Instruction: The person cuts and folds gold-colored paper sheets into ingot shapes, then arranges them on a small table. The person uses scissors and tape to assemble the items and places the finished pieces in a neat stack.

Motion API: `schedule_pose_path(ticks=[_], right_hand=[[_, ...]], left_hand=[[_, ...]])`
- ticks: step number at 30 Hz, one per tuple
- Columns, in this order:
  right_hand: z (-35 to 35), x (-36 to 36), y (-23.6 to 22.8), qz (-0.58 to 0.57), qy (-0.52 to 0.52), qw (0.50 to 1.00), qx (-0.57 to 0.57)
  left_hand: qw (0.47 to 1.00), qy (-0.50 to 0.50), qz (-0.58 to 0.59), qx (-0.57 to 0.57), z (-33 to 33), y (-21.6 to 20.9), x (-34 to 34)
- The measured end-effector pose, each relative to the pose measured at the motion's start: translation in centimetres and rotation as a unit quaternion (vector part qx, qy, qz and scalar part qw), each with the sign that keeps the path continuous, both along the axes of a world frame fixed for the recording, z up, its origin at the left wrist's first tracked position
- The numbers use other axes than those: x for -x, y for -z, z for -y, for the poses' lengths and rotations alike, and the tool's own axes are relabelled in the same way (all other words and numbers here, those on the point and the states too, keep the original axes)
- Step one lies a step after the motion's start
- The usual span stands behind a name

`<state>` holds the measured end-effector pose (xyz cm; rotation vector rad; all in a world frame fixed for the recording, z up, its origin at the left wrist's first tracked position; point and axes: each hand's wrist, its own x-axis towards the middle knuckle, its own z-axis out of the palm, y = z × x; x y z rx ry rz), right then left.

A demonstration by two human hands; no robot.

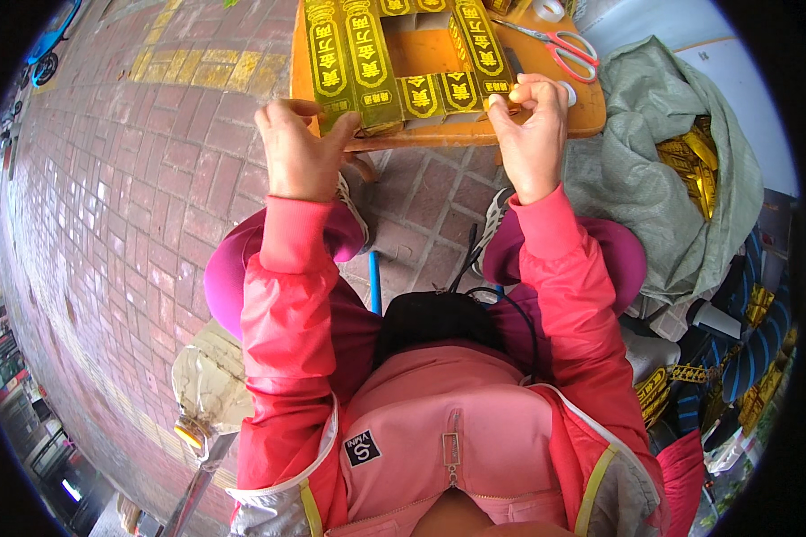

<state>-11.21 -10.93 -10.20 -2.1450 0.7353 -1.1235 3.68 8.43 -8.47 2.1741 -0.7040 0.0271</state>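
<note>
A square frame of gold-and-dark printed paper boxes (354,67) lies on an orange wooden stool top (403,136), with an opening in its middle. My left hand (303,152) is at its front left corner, the thumb on the near end and the bent fingers along the outer side. At the front right corner, my right hand (533,139) has thumb and forefinger pinched together on the frame's edge. The other fingers of that hand are curled. Red-handled scissors (571,55) lie on the stool top beyond my right hand.
A white tape roll (548,10) sits by the scissors. On the right, a grey-green woven sack (627,152) holds gold paper pieces (694,161). Brick paving (161,188) spreads to the left, where a pale container with a yellow cap (208,385) stands beside me.
</note>
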Motion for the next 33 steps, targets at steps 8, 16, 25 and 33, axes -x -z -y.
schedule_pose_path(ticks=[8,16,25,33], right_hand=[[-0.7,0.8,-1.6,-0.055,-0.043,0.993,0.099],[-4.2,1.9,-1.0,-0.314,-0.102,0.922,0.201],[-2.3,3.9,-2.3,-0.27,-0.06,0.946,0.171],[-2.6,0.5,-5.1,-0.223,-0.209,0.919,0.248]], left_hand=[[0.987,0.02,0.157,-0.029,0.5,0.3,2.2],[0.957,0.144,0.167,-0.188,1.4,0.5,5.4],[0.969,-0.001,0.18,-0.168,-1.2,0.3,5.5],[0.715,0.076,-0.554,0.42,3.0,0.7,12.0]])
